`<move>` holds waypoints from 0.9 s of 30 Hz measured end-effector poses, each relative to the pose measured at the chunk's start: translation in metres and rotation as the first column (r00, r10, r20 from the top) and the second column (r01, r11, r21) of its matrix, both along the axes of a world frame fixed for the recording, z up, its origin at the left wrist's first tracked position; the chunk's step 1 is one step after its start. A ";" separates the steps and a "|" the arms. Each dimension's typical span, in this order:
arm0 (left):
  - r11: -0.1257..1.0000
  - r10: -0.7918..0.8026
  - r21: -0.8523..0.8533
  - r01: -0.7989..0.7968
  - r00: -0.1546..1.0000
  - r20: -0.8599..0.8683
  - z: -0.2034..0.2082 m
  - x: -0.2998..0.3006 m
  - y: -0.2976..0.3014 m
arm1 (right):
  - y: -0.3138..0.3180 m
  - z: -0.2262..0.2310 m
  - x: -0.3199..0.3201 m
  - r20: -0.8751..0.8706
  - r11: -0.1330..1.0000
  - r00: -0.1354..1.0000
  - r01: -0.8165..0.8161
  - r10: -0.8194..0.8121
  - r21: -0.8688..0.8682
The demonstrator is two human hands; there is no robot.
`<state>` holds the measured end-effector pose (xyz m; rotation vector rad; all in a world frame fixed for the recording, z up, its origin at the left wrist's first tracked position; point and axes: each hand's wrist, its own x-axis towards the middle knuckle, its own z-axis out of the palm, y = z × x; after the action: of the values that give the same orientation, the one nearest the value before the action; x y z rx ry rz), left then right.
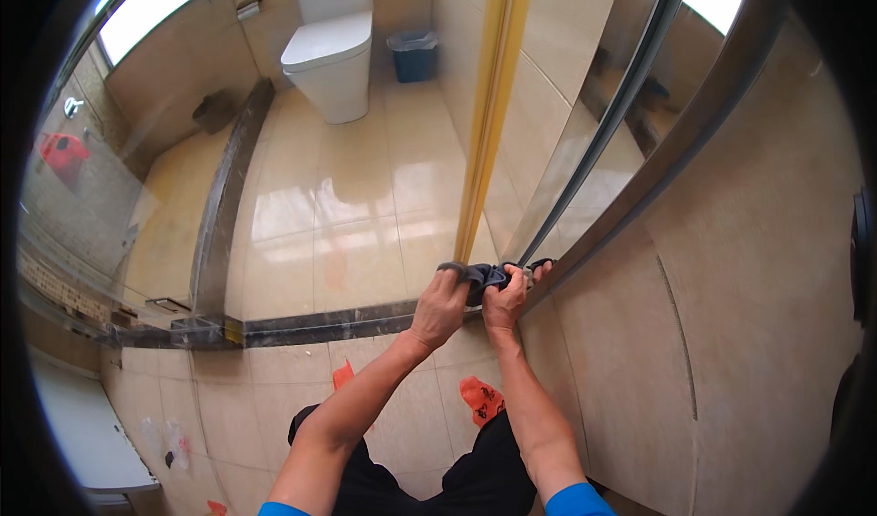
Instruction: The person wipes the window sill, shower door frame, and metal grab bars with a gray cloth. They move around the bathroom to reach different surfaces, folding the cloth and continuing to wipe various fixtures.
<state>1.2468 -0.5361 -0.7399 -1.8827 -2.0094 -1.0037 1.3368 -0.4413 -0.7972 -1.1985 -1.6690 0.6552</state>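
Observation:
A dark grey cloth [489, 279] is bunched between my two hands at the foot of a sliding glass door. My left hand [440, 308] grips its left end, close to the bottom of the yellow door edge strip [493, 105]. Fingers of my right hand [508, 299] are closed on the cloth's other end, beside the lower part of the dark metal door frame [630, 183]. Part of the cloth is hidden behind my fingers. Below the hands runs the dark stone threshold [320, 327].
Beyond the threshold stand a white toilet [331, 59] and a blue bin [413, 57]. A dark kerb [219, 215] borders the shower area at left, where a red basin [64, 153] shows. My feet wear orange covers [480, 401]. A tiled wall [731, 269] rises at right.

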 end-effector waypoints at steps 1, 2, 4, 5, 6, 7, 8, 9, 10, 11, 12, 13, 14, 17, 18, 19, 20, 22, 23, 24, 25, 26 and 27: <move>0.999 0.008 0.041 -0.009 1.000 0.008 0.001 0.001 0.000 | 0.000 -0.001 0.000 -0.037 1.000 0.999 0.005 -0.006 -0.012; 0.997 0.016 0.082 -0.018 1.000 0.016 0.002 0.002 0.004 | 0.004 -0.002 -0.001 -0.075 1.000 0.997 0.011 -0.013 -0.025; 0.986 0.037 0.160 -0.041 0.999 0.027 0.011 0.000 0.006 | 0.001 0.021 -0.005 -0.112 1.000 0.994 0.006 -0.007 -0.015; 0.984 0.041 0.172 -0.044 0.999 0.021 0.015 0.000 0.006 | 0.002 0.024 -0.005 -0.106 0.996 0.994 0.001 0.008 0.085; 0.981 0.039 0.191 -0.041 0.999 0.013 0.019 0.002 0.008 | 0.004 0.022 -0.003 -0.115 0.991 0.993 -0.001 0.017 0.137; 0.977 0.037 0.210 -0.037 0.999 0.005 0.019 0.002 0.010 | 0.006 0.019 -0.001 -0.122 0.982 0.992 -0.003 0.027 0.188; 0.980 0.033 0.199 -0.028 0.999 -0.022 0.013 0.001 0.011 | 0.007 0.012 0.000 -0.106 0.981 0.994 -0.011 0.032 0.194; 0.985 0.030 0.170 -0.026 0.999 -0.017 0.005 0.002 0.013 | 0.010 0.002 0.001 -0.088 0.979 0.995 -0.017 0.035 0.202; 0.990 0.028 0.141 -0.026 0.999 -0.015 -0.004 0.003 0.012 | 0.010 -0.010 0.002 -0.074 0.977 0.996 -0.023 0.040 0.210; 0.993 0.027 0.111 -0.025 1.000 -0.014 -0.013 0.005 0.012 | 0.010 -0.023 0.002 -0.047 0.981 0.998 -0.035 0.045 0.189; 0.999 0.016 0.038 -0.017 1.000 0.026 -0.024 0.007 0.011 | 0.011 -0.039 0.003 -0.018 0.985 0.999 -0.045 0.049 0.167; 1.000 0.017 0.002 -0.017 0.998 0.057 -0.034 0.008 0.008 | 0.008 -0.046 0.002 0.009 0.987 0.998 -0.062 0.061 0.146; 0.999 0.019 -0.035 -0.016 0.996 0.088 -0.045 0.009 0.006 | 0.004 -0.053 0.004 0.010 0.990 0.996 -0.092 0.091 0.109; 0.985 0.035 -0.174 0.000 0.979 0.201 -0.068 0.012 0.001 | 0.003 -0.079 0.010 0.130 0.983 0.980 -0.162 0.150 0.087; 0.978 0.044 -0.211 0.006 0.972 0.230 -0.073 0.014 0.002 | 0.004 -0.088 0.010 0.138 0.985 0.980 -0.156 0.144 0.079; 0.969 0.053 -0.246 0.013 0.964 0.259 -0.077 0.016 0.004 | 0.004 -0.096 0.011 0.159 0.987 0.976 -0.158 0.150 0.041; 0.958 0.062 -0.287 0.021 0.959 0.276 -0.081 0.017 0.005 | 0.003 -0.104 0.012 0.180 0.987 0.971 -0.160 0.157 0.003; 0.953 0.082 -0.304 0.015 0.949 0.304 -0.089 0.018 0.004 | 0.001 -0.114 0.012 0.246 0.985 0.954 -0.169 0.170 -0.024; 0.950 0.091 -0.311 0.013 0.944 0.317 -0.093 0.019 0.004 | -0.002 -0.120 0.011 0.291 0.984 0.941 -0.176 0.172 -0.012; 0.955 0.101 -0.296 -0.001 0.941 0.323 -0.096 0.019 0.001 | -0.006 -0.119 0.008 0.333 0.983 0.926 -0.185 0.175 -0.003; 0.960 0.110 -0.279 -0.015 0.938 0.328 -0.100 0.018 -0.004 | -0.009 -0.117 0.005 0.351 0.975 0.910 -0.219 0.220 -0.043; 0.965 0.118 -0.262 -0.028 0.935 0.333 -0.102 0.016 -0.010 | -0.013 -0.115 0.002 0.367 0.964 0.892 -0.251 0.264 -0.083; 0.960 0.167 -0.272 -0.073 0.926 0.339 -0.104 0.014 -0.018 | -0.017 -0.112 -0.001 0.383 0.952 0.872 -0.281 0.306 -0.123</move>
<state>1.2604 -0.5545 -0.8440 -1.7617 -2.5408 -1.1747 1.3359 -0.4585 -0.9096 -1.1886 -2.2210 0.6845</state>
